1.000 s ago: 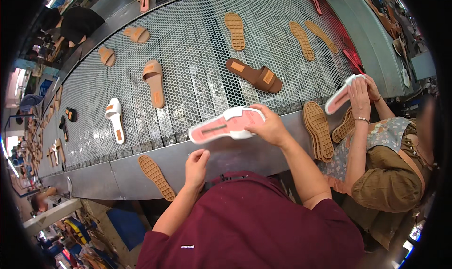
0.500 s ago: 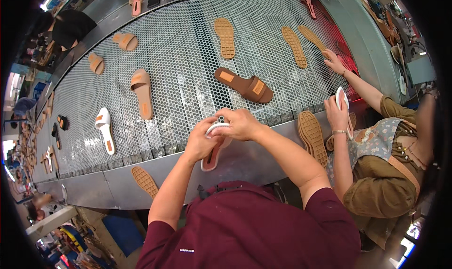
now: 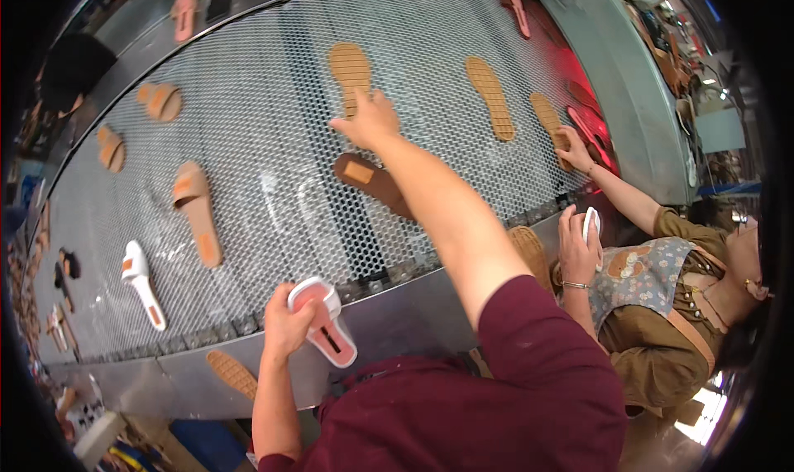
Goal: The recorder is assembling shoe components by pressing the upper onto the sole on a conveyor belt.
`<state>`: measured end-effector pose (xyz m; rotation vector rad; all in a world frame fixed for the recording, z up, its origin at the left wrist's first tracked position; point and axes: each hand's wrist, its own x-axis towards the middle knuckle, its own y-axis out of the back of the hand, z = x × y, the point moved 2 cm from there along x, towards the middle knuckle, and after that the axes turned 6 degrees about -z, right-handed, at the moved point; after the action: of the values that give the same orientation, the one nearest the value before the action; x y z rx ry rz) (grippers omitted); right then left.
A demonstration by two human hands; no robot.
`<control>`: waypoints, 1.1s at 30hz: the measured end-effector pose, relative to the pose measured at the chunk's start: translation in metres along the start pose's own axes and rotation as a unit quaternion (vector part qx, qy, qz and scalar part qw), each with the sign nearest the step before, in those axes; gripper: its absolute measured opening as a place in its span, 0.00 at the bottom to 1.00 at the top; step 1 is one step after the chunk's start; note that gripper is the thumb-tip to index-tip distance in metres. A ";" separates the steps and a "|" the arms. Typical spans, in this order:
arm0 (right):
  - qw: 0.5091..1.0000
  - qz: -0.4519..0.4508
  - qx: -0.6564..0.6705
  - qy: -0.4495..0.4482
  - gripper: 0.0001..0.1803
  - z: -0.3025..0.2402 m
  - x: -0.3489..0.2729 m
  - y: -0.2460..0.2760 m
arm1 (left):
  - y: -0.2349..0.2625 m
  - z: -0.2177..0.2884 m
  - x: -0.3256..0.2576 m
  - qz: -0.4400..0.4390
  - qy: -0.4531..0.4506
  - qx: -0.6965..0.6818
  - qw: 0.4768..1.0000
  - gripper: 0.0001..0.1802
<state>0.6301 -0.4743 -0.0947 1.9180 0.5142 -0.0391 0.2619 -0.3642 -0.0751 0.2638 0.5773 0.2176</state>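
Note:
My left hand grips a white slide sandal with a pink insole by its strap end, above the metal ledge. Stretched out over the mesh belt, my right hand has its thumb spread away from its fingers. Those fingers overlap the near end of a tan ridged sole; whether they touch it I cannot tell. A dark brown slide lies just below that hand, partly covered by my forearm. Another tan sole rests farther right.
Tan slides and a white slide lie on the belt's left. At right, a co-worker's one hand is at a tan sole; the other holds a white sandal. A loose sole sits at the metal ledge.
My right hand has let go of the white sandal and reached forward to the tan sole. My left hand keeps the sandal, now lower and tilted. The co-worker's far hand remains by a sole.

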 end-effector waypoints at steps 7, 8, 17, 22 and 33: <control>0.994 -0.070 -0.046 -0.071 0.41 0.008 0.061 -0.029 | -0.013 -0.017 0.006 -0.019 0.078 -0.073 0.994 0.12; 0.994 -0.092 0.003 -0.058 0.40 0.011 0.067 -0.031 | -0.010 -0.023 0.002 -0.002 0.080 -0.084 0.993 0.13; 0.724 -0.294 0.622 0.056 0.30 0.077 -0.100 0.023 | -0.012 -0.046 -0.001 0.045 0.031 -0.212 0.976 0.14; 0.732 -0.419 0.535 0.044 0.25 0.110 -0.241 -0.020 | -0.027 -0.055 -0.004 0.000 0.005 -0.313 0.950 0.20; 0.832 -0.339 0.436 0.050 0.18 0.103 -0.346 -0.107 | -0.045 -0.058 -0.009 -0.073 -0.023 -0.372 0.925 0.46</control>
<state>0.2993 -0.6478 -0.1391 2.4997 1.4149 -0.7552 0.2281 -0.3987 -0.1308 -0.5113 0.4297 0.2696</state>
